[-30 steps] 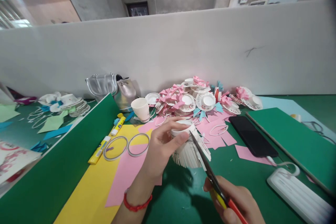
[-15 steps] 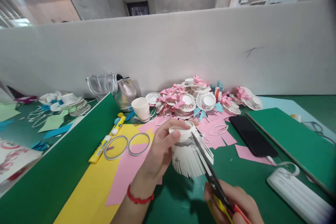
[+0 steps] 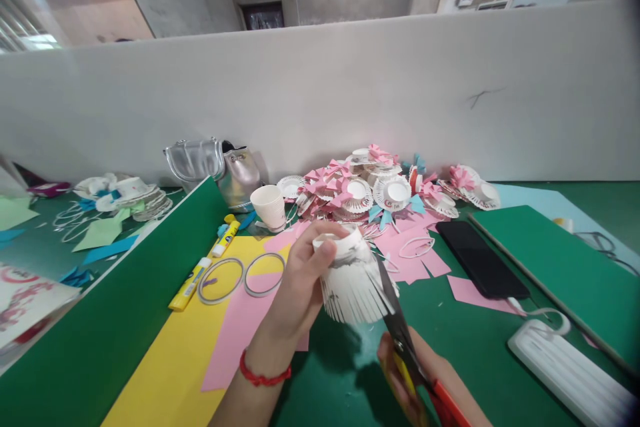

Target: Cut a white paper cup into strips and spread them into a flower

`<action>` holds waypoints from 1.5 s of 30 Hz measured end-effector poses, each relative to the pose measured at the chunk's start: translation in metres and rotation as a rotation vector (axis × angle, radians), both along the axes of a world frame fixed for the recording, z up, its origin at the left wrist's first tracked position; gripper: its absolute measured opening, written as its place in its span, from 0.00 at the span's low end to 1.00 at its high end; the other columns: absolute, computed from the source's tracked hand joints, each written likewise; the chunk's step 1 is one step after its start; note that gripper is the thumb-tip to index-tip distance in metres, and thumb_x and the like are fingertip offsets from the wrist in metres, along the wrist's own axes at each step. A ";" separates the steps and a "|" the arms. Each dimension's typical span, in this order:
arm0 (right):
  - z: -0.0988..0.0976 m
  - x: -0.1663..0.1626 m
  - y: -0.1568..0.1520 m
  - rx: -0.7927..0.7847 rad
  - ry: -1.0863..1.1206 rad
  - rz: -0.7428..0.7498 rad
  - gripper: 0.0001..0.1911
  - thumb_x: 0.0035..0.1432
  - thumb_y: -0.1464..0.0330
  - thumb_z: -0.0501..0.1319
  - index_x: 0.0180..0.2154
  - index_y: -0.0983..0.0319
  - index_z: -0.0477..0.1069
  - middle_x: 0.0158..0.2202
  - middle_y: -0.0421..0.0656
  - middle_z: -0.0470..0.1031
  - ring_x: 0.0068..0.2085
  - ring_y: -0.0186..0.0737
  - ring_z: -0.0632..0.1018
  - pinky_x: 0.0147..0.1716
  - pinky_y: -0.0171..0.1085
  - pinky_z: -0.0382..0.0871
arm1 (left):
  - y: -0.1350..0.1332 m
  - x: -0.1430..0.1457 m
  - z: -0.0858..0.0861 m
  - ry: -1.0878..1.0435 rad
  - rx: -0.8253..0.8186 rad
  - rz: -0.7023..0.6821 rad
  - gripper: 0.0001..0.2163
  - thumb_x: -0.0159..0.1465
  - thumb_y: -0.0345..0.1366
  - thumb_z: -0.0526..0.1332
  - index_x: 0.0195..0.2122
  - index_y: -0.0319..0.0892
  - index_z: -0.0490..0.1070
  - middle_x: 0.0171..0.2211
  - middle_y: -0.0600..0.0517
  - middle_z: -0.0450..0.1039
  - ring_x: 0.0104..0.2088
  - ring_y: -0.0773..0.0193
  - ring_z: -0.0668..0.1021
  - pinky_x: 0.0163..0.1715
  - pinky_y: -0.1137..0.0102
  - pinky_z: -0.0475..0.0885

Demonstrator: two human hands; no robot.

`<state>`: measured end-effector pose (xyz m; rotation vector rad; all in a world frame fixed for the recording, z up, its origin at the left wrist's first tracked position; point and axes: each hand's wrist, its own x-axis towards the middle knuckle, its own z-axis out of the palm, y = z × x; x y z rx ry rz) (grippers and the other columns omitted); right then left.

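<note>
My left hand (image 3: 306, 280) grips a white paper cup (image 3: 353, 287) by its base end, thumb in front and fingers over the top. The cup's wall is slit into many narrow strips that fan out downward, and a grey ink-like pattern marks it. My right hand (image 3: 417, 373) is closed around the red and yellow handles of a pair of scissors (image 3: 399, 333). The dark blades point up and left, against the strips on the cup's right side. Where exactly the blade tips lie among the strips is hard to make out.
Behind are an uncut paper cup (image 3: 270, 207) and a heap of fringed cups with pink bows (image 3: 345, 190). Glue sticks (image 3: 191, 285) and tape rings (image 3: 220, 281) lie left, by a green divider (image 3: 125, 293). A phone (image 3: 480, 260) and a white power strip (image 3: 570, 370) lie right.
My left hand has shifted the cup slightly left and up, turning it. The scissors have moved a little left and down, with the blades now lower along the cup's right side.
</note>
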<state>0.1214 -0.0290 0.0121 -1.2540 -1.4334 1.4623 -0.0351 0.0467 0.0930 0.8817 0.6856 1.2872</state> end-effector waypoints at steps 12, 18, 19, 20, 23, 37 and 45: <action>-0.005 0.009 0.005 -0.125 0.010 0.142 0.28 0.54 0.40 0.47 0.32 0.56 0.70 0.17 0.36 0.65 0.20 0.35 0.67 0.21 0.33 0.60 | 0.005 -0.007 0.005 0.053 -0.048 0.070 0.12 0.50 0.43 0.68 0.29 0.42 0.72 0.22 0.56 0.70 0.22 0.70 0.70 0.22 0.77 0.65; 0.006 0.013 0.009 -0.092 -0.049 0.216 0.40 0.38 0.31 0.48 0.34 0.59 0.67 0.19 0.35 0.61 0.21 0.34 0.64 0.22 0.34 0.59 | 0.006 -0.005 0.002 0.023 -0.042 0.104 0.11 0.52 0.42 0.67 0.30 0.42 0.72 0.24 0.56 0.70 0.23 0.71 0.70 0.23 0.77 0.65; 0.007 0.014 0.009 -0.078 -0.059 0.213 0.40 0.38 0.31 0.48 0.34 0.59 0.67 0.19 0.35 0.61 0.21 0.34 0.64 0.22 0.34 0.59 | 0.006 -0.005 0.002 0.016 -0.039 0.106 0.11 0.52 0.42 0.67 0.30 0.42 0.72 0.24 0.56 0.70 0.23 0.71 0.70 0.23 0.77 0.65; 0.007 0.015 0.009 -0.064 -0.067 0.218 0.39 0.39 0.32 0.47 0.34 0.58 0.67 0.19 0.36 0.61 0.21 0.35 0.64 0.22 0.34 0.59 | 0.006 -0.005 0.002 0.013 -0.037 0.107 0.10 0.52 0.42 0.67 0.31 0.42 0.72 0.24 0.56 0.70 0.23 0.71 0.70 0.23 0.78 0.65; 0.006 0.016 0.007 -0.038 -0.083 0.223 0.38 0.39 0.32 0.48 0.35 0.57 0.66 0.20 0.36 0.62 0.21 0.35 0.65 0.22 0.34 0.59 | 0.006 -0.006 0.001 0.030 -0.047 0.096 0.10 0.52 0.42 0.67 0.30 0.42 0.72 0.24 0.56 0.70 0.23 0.71 0.70 0.23 0.78 0.65; 0.003 0.016 0.009 -0.094 -0.006 0.230 0.34 0.42 0.34 0.51 0.32 0.58 0.65 0.17 0.33 0.58 0.19 0.32 0.59 0.20 0.32 0.56 | 0.004 -0.006 0.004 0.057 -0.053 0.076 0.11 0.51 0.42 0.68 0.30 0.41 0.72 0.22 0.56 0.69 0.22 0.71 0.69 0.22 0.78 0.64; 0.006 0.016 0.008 -0.047 -0.028 0.256 0.34 0.45 0.35 0.50 0.33 0.59 0.64 0.16 0.32 0.57 0.17 0.30 0.58 0.18 0.31 0.58 | 0.005 -0.007 0.001 0.149 -0.020 0.045 0.11 0.51 0.43 0.67 0.29 0.43 0.71 0.21 0.57 0.67 0.20 0.71 0.69 0.19 0.78 0.62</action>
